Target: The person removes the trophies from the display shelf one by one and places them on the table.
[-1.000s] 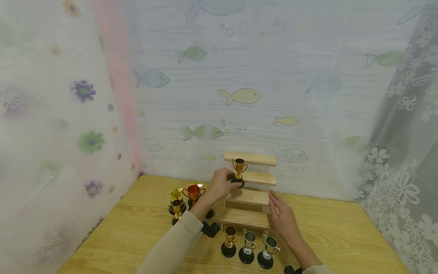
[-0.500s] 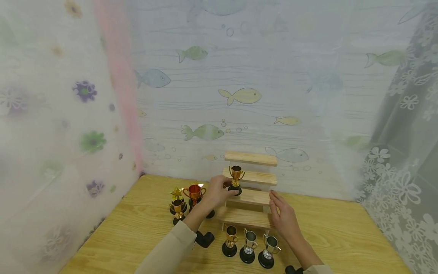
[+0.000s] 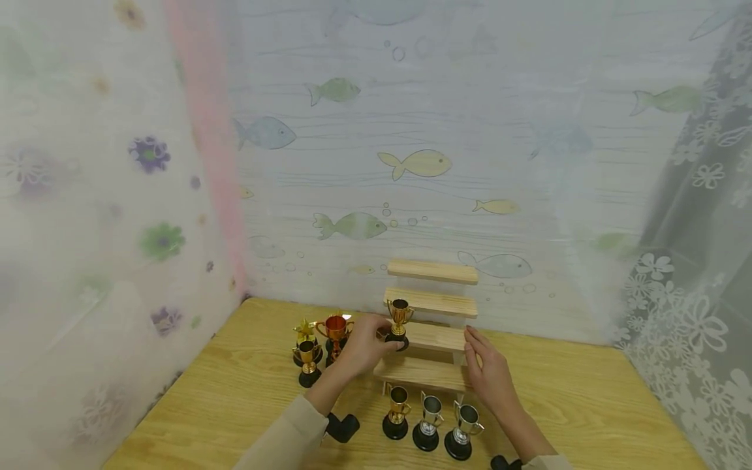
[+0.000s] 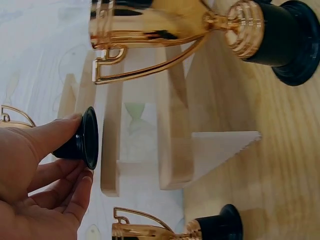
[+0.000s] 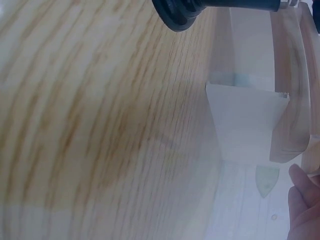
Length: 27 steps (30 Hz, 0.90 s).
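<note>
My left hand (image 3: pixel 367 346) pinches the black base of a small gold trophy cup (image 3: pixel 400 314) between thumb and fingers. It holds the cup upright at the left side of a stepped wooden shelf (image 3: pixel 431 271), near the lower steps. In the left wrist view the thumb lies on the rim of the black base (image 4: pixel 89 137), and the cup's body is mostly out of frame. My right hand (image 3: pixel 490 372) rests with fairly straight fingers against the shelf's right end. Only some of its fingertips (image 5: pixel 298 177) show in the right wrist view, beside the shelf.
In front of the shelf stand a gold trophy (image 3: pixel 397 408) and two silver trophies (image 3: pixel 430 418). Left of it, several more are grouped, among them a red cup (image 3: pixel 335 329), a star trophy (image 3: pixel 305 333) and a gold cup (image 3: pixel 307 356). A patterned curtain (image 3: pixel 376 130) hangs behind.
My left hand has lowered the gold trophy cup and moved it slightly left and nearer, from the upper steps toward the lower ones. The right hand stays at the shelf's end.
</note>
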Available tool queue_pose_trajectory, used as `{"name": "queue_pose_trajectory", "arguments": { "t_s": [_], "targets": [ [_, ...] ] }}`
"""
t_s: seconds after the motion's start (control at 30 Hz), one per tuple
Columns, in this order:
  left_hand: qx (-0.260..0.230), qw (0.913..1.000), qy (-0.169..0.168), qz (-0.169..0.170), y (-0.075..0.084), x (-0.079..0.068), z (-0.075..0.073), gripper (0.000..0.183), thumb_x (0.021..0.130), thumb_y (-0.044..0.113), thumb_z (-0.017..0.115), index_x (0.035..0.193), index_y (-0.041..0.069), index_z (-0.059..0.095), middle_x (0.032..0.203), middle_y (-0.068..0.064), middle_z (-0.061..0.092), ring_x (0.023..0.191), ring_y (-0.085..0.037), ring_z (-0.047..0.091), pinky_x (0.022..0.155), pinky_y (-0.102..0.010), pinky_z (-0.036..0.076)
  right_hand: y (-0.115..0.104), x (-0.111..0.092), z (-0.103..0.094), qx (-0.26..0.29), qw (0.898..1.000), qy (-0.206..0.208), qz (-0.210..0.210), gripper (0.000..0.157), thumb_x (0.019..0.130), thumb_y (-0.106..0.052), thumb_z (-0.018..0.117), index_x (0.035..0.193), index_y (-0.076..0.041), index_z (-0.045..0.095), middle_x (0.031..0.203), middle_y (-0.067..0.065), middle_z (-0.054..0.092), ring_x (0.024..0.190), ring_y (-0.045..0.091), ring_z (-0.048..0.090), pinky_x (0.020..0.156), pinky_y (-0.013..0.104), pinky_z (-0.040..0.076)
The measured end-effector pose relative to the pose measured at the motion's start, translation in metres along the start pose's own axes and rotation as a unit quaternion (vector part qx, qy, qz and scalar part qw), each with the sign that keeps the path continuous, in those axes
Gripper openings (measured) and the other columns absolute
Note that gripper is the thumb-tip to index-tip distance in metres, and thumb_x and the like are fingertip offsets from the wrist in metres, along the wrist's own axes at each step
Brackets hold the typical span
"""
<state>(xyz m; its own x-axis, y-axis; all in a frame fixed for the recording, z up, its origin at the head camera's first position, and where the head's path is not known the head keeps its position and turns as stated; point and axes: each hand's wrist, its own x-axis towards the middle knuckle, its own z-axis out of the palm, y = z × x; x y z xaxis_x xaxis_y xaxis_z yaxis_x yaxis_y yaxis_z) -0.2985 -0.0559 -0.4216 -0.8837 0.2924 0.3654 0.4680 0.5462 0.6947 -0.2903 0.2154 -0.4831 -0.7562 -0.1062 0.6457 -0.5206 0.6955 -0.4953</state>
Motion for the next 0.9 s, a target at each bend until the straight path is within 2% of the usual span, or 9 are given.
{"name": "queue_pose_trajectory", "arguments": {
  "t_s": [0.27, 0.43, 0.6, 0.9],
  "targets": [
    [-0.005, 0.9998, 0.005, -0.02, -0.006, -0.012, 0.001, 0.025, 0.089, 0.017, 0.081, 0.109, 0.004, 0.074, 0.105, -0.008, 0.066, 0.097, -0.025, 0.061, 0.081, -0.041, 0.053, 0.0, 0.0, -0.001, 0.001, 1.0, 0.001, 0.001, 0.036, 0.107, -0.008, 0.052, 0.134, 0.014, 0.058, 0.143, 0.028, 0.056, 0.13, 0.047, 0.054, 0.101, 0.059, 0.045],
    [-0.003, 0.9999, 0.006, -0.016, -0.009, -0.021, 0.003, 0.028, 0.088, 0.018, 0.082, 0.11, 0.002, 0.074, 0.107, -0.01, 0.067, 0.098, -0.026, 0.062, 0.082, -0.043, 0.053, 0.0, 0.0, -0.002, 0.001, 1.0, 0.004, -0.004, 0.035, 0.106, -0.006, 0.053, 0.133, 0.014, 0.059, 0.142, 0.028, 0.056, 0.129, 0.047, 0.055, 0.101, 0.058, 0.045],
    [0.005, 0.9997, -0.002, -0.022, -0.015, -0.033, 0.004, 0.036, 0.089, 0.018, 0.081, 0.118, 0.0, 0.072, 0.114, -0.013, 0.069, 0.104, -0.03, 0.064, 0.085, -0.046, 0.055, 0.0, 0.0, -0.001, 0.001, 1.0, 0.002, -0.004, 0.035, 0.106, -0.006, 0.053, 0.133, 0.015, 0.059, 0.141, 0.028, 0.057, 0.129, 0.047, 0.055, 0.101, 0.058, 0.045],
    [0.017, 0.9997, -0.002, -0.02, -0.021, -0.049, 0.002, 0.038, 0.088, 0.018, 0.083, 0.119, -0.001, 0.072, 0.112, -0.013, 0.069, 0.099, -0.028, 0.066, 0.083, -0.042, 0.056, -0.001, 0.0, -0.001, 0.001, 1.0, 0.003, 0.0, 0.035, 0.106, -0.007, 0.053, 0.133, 0.015, 0.059, 0.142, 0.027, 0.057, 0.13, 0.046, 0.054, 0.102, 0.057, 0.044]
  ]
}}
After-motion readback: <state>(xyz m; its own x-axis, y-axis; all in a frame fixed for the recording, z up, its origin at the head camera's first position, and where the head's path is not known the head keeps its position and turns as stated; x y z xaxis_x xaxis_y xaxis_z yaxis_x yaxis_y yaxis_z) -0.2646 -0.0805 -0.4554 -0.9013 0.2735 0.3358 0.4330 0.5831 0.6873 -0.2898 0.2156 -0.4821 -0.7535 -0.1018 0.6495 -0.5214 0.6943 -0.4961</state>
